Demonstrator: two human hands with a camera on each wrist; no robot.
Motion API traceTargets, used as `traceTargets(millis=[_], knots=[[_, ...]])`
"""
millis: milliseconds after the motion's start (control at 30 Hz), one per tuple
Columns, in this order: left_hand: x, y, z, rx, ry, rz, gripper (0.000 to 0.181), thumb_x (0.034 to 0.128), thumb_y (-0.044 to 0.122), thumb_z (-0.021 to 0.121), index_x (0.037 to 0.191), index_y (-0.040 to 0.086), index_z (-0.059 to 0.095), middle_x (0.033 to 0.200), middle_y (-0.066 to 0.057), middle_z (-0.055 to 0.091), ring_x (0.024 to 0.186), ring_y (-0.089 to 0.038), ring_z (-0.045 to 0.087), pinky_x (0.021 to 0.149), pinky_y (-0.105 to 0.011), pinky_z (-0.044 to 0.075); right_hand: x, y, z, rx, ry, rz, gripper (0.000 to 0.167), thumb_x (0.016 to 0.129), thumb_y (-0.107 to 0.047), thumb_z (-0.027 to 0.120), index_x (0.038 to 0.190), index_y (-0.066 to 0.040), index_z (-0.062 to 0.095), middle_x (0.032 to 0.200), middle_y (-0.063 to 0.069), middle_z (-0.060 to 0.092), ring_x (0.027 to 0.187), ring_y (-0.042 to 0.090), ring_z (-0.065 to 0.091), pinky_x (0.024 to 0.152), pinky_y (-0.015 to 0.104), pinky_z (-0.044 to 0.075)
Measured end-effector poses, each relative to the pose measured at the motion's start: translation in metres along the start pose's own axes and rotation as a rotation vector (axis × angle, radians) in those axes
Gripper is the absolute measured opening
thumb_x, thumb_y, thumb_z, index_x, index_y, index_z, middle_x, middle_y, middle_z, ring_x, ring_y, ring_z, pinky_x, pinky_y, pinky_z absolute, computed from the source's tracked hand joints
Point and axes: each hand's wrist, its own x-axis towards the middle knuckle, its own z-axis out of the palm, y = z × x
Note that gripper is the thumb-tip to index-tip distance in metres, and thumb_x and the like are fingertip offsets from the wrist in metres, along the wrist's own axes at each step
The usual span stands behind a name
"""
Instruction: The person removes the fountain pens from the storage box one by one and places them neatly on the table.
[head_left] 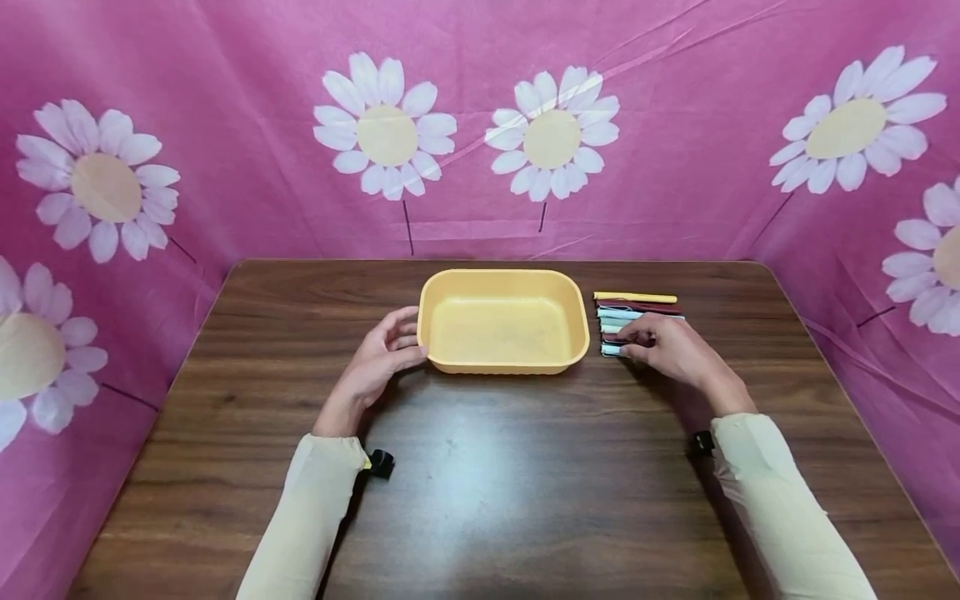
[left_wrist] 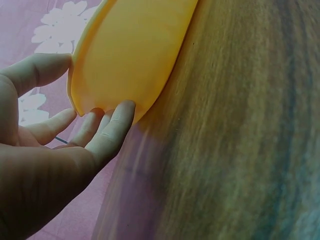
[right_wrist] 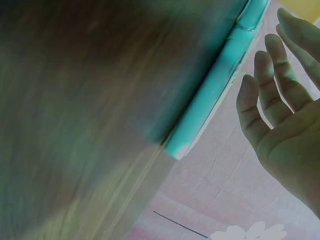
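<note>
A yellow plastic bin (head_left: 502,367) stands near the back of the table. My left hand (head_left: 378,354) is at its left end; in the left wrist view, spread fingers (left_wrist: 112,132) touch the bin's end wall. Right of the bin lies a row of capped pens: a yellow pen (head_left: 636,297) at the back, a dark red one behind several light blue ones. Above the front of the row is my right hand (head_left: 671,350), partly covering the pens. The right wrist view shows its fingers loosely bent, apart from the nearest light blue pen (right_wrist: 210,90).
The wooden table (head_left: 480,483) has its back edge just behind the bin and pens. A pink cloth (head_left: 465,217) printed with white daisies hangs around the back and sides.
</note>
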Motion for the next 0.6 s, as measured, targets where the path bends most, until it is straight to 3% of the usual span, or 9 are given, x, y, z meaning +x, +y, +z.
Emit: traceTargets(millis=[167, 433, 600], knots=[[0.001, 0.001, -0.002, 0.003, 0.001, -0.012, 0.072, 0.0912, -0.011, 0.062, 0.155, 0.002, 0.033, 0.141, -0.029, 0.042, 0.119, -0.034, 0.054, 0.089, -0.029, 0.059, 0.003, -0.008, 0.004, 0.041, 0.043, 0.008, 0.017, 0.089, -0.011, 0.078, 0.106, -0.009, 0.077, 0.093, 0.001, 0.074, 0.085, 0.02, 0.064, 0.078, 0.042, 0.053], [-0.003, -0.009, -0.011, -0.001, 0.041, -0.025, 0.065, 0.0972, -0.005, 0.058, 0.156, -0.001, 0.03, 0.134, -0.025, 0.045, 0.108, -0.022, 0.06, 0.098, -0.038, 0.056, 0.002, -0.02, 0.015, 0.11, 0.105, 0.019, 0.022, 0.094, -0.015, 0.074, 0.112, -0.002, 0.074, 0.098, 0.01, 0.073, 0.089, 0.024, 0.065, 0.076, 0.041, 0.054], [-0.007, -0.01, -0.012, 0.098, 0.102, 0.018, 0.06, 0.0978, -0.002, 0.06, 0.153, -0.002, 0.035, 0.136, -0.028, 0.048, 0.112, -0.024, 0.059, 0.1, -0.041, 0.055, 0.009, -0.031, 0.013, 0.105, 0.186, 0.033, 0.028, 0.095, -0.017, 0.072, 0.119, -0.003, 0.072, 0.113, 0.015, 0.071, 0.102, 0.032, 0.065, 0.087, 0.05, 0.052]])
